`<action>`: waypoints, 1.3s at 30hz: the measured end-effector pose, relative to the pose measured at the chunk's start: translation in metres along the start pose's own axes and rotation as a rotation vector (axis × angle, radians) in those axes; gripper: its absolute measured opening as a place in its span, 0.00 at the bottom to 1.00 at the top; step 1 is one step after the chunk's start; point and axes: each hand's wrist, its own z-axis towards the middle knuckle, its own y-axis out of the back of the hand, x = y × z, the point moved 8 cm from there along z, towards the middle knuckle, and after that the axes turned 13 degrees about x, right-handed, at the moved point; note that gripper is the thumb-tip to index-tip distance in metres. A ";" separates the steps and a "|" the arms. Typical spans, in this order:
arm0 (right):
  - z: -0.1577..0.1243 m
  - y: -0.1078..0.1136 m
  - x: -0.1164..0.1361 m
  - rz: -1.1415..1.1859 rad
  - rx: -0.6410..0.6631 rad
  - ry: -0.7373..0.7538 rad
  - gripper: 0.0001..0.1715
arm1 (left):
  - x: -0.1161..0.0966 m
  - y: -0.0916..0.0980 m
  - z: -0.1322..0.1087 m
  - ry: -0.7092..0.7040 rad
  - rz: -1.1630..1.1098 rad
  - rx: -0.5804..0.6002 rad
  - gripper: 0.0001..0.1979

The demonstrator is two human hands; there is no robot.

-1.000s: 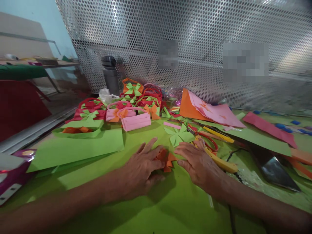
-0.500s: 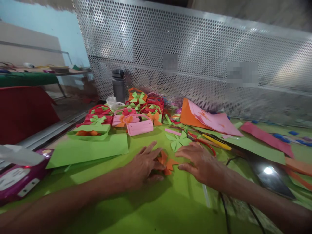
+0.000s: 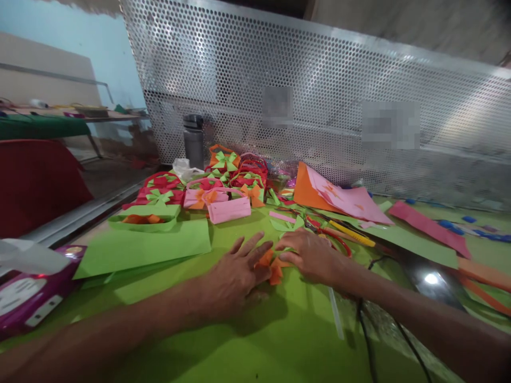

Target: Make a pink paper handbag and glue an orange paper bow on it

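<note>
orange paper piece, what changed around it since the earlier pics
The right hand has moved left to the right tip of the orange paper piece, covering more of the green paper flower; whether it grips the tip is unclear. The yellow tool first seen by that wrist no longer shows. The left hand stays at the piece's left side; the pink paper bag is unmoved.

Craft workshop, paper goods

Worktop, green-surfaced: bore clustered paper handbags, many bow-trimmed, near its far edge. Green sheets lay toward the left edge; orange and pink sheets toward the far right corner, a yellow-handled tool nearby. Beyond the far edge stood a perforated metal screen; past the left, another table.
</note>
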 end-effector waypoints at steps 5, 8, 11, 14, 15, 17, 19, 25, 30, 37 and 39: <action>0.002 -0.001 -0.008 0.065 -0.053 -0.020 0.10 | 0.008 0.006 0.001 -0.014 -0.076 -0.072 0.14; 0.001 0.001 -0.008 0.095 -0.099 -0.032 0.10 | 0.021 0.010 0.002 0.026 -0.361 -0.167 0.11; -0.004 0.007 -0.002 0.112 -0.171 -0.012 0.11 | 0.037 0.013 -0.001 0.144 -0.712 -0.240 0.10; -0.019 0.025 0.010 0.121 -0.389 0.079 0.15 | 0.048 0.010 -0.007 0.246 -1.215 -0.268 0.13; -0.025 0.031 0.014 0.116 -0.467 0.109 0.15 | 0.049 0.010 -0.009 0.260 -1.402 -0.301 0.14; -0.034 0.040 0.022 0.080 -0.583 0.163 0.15 | 0.046 0.008 -0.010 0.235 -1.727 -0.322 0.13; -0.038 0.045 0.029 0.024 -0.628 0.200 0.14 | 0.042 0.006 -0.008 0.203 -1.914 -0.309 0.12; -0.027 0.037 0.034 -0.068 -0.484 0.219 0.08 | 0.056 0.002 -0.011 0.322 -1.784 -0.367 0.11; -0.024 0.010 0.022 -0.036 -0.164 0.149 0.06 | 0.066 -0.002 -0.011 0.413 -1.651 -0.348 0.09; -0.048 -0.014 0.033 -0.238 0.059 0.188 0.07 | 0.063 -0.010 -0.009 0.480 -1.587 -0.273 0.07; -0.054 -0.018 0.039 -0.301 0.066 0.201 0.08 | 0.061 -0.011 -0.009 0.509 -1.587 -0.234 0.06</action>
